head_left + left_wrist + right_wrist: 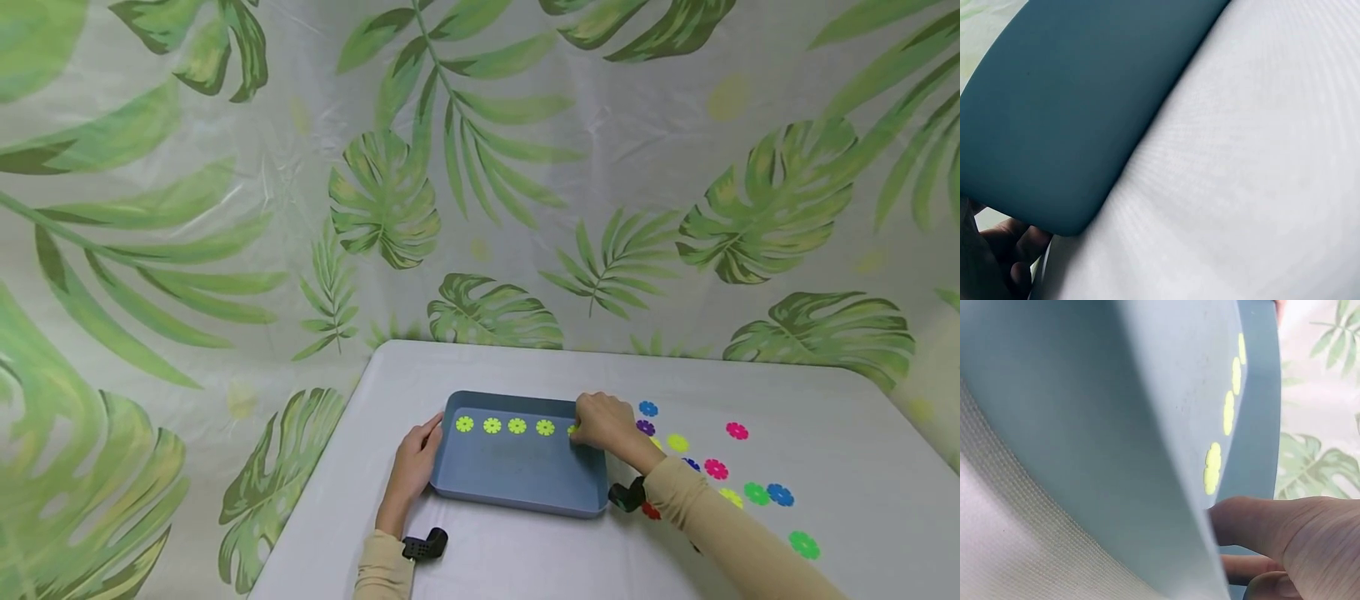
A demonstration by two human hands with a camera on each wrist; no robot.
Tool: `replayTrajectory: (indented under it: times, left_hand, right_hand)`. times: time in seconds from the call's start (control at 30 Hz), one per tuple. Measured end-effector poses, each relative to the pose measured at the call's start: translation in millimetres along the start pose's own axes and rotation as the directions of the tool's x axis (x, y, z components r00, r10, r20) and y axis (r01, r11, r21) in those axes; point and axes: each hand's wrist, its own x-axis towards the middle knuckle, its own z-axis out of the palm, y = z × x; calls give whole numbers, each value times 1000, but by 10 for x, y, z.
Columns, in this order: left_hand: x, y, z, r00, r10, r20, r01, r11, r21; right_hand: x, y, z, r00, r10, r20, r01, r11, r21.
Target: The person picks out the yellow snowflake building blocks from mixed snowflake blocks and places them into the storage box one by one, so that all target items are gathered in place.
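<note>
A blue-grey rectangular tray (517, 475) lies on the table with a row of yellow flower-shaped discs (517, 426) along its far side. At the tray's left edge my left hand (412, 462) holds the side wall; its curled fingers (1019, 240) show by the tray's corner in the left wrist view. My right hand (603, 421) reaches over the right wall into the far right corner. Its thumb and fingers are at a yellow disc (572, 431) at the row's right end, mostly covered by the hand. That disc is hidden in the right wrist view.
Loose flower discs lie scattered right of the tray, among them a pink disc (737, 431), a blue disc (780, 495) and a green disc (804, 545). Some are partly behind the right forearm (697, 508). A leaf-patterned curtain (495, 208) hangs behind the white table (480, 550).
</note>
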Motion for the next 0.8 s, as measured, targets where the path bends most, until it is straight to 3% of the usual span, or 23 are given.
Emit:
replayTrajectory:
  times: [0.37, 0.5, 0.8]
  left_hand:
    - [-4, 6, 0, 1000, -13, 6, 13, 1000, -8]
    - [-4, 9, -4, 1000, -21, 2, 21, 1000, -1]
    - [-7, 5, 3, 1000, -18, 4, 18, 1000, 9]
  right_hand:
    - [-173, 169, -101, 999, 1, -48, 8, 981, 195]
    - [-281, 344, -177, 995, 15, -97, 8, 973, 231]
    - [-582, 854, -209, 990, 56, -127, -22, 967, 256]
